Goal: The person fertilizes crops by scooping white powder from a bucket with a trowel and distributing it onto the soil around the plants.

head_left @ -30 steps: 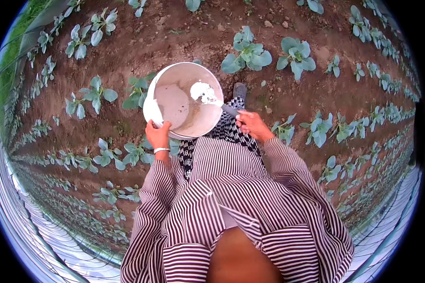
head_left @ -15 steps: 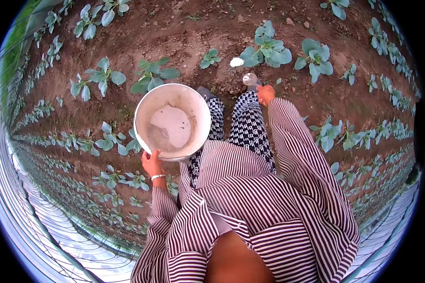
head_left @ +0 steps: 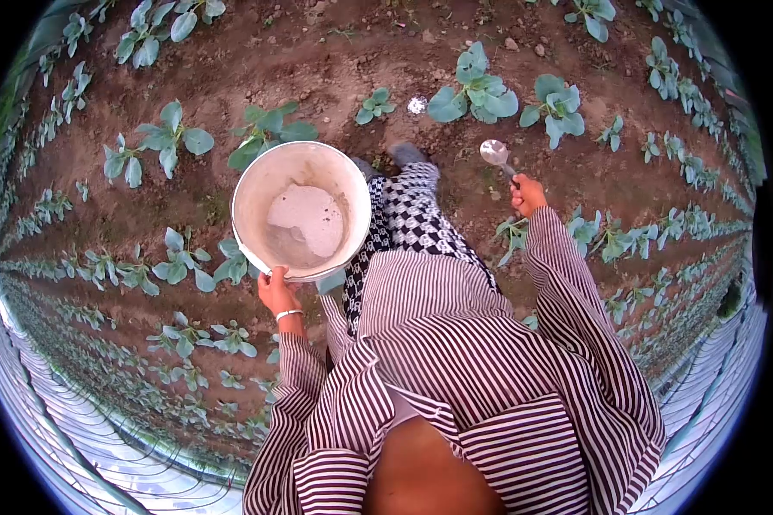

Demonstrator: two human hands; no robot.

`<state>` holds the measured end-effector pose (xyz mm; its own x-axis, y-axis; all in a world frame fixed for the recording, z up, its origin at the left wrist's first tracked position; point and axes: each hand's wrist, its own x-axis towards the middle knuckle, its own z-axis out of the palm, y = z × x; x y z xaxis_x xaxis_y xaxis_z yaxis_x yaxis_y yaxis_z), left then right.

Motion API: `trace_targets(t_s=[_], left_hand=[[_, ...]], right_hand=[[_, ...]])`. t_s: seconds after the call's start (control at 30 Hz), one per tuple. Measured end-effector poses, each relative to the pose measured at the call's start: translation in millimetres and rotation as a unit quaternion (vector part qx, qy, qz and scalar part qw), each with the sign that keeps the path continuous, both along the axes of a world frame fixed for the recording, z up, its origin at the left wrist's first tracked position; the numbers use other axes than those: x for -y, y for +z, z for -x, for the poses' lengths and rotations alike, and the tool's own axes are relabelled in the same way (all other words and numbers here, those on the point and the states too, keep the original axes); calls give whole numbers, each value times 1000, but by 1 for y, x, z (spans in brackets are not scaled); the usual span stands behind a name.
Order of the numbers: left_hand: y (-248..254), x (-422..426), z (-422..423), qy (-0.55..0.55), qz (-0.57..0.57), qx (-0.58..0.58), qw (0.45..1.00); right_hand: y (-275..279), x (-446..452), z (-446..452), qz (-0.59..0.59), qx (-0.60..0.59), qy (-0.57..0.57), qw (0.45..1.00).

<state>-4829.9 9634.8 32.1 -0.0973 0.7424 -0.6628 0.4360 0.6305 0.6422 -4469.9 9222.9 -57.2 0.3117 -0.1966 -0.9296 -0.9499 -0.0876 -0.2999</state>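
My left hand [head_left: 276,292] grips the near rim of a white bucket [head_left: 242,206], its fingers closed round the edge. Pale pinkish-white powder [head_left: 307,215] covers part of the bucket's bottom. Off to the right, my right hand [head_left: 528,194] is closed round the handle of a metal spoon [head_left: 495,153], whose bowl points away from me and looks bare. A small white patch of powder [head_left: 416,105] lies on the soil between a small leafy seedling [head_left: 375,106] and a larger one [head_left: 475,93].
Rows of leafy green plants [head_left: 558,110] run across the brown soil [head_left: 335,64] on all sides. My shoes [head_left: 406,154] stand on the soil just beyond the bucket's right side. Curved greenhouse walls [head_left: 69,412] show at the lower edges.
My right hand has swung right with the spoon, away from my legs. The white powder has gone from a compact clump to a flatter, speckled patch. One foot has shifted left.
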Motion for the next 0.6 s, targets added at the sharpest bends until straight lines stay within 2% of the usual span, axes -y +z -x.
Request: trace_targets(t_s=[0.13, 0.3, 0.5, 0.6], left_hand=[[-3, -8, -15, -55, -35, 3, 998], [3, -7, -19, -100, -65, -41, 992], [3, -21, -65, -160, -77, -54, 983], [18, -22, -106, -139, -72, -63, 986]], right_hand=[[0, 1, 7, -10, -41, -19, 999], [6, -20, 5, -101, -61, -91, 989], [25, -22, -32, -153, -24, -114, 981], [36, -32, -64, -209, 11, -105, 972]])
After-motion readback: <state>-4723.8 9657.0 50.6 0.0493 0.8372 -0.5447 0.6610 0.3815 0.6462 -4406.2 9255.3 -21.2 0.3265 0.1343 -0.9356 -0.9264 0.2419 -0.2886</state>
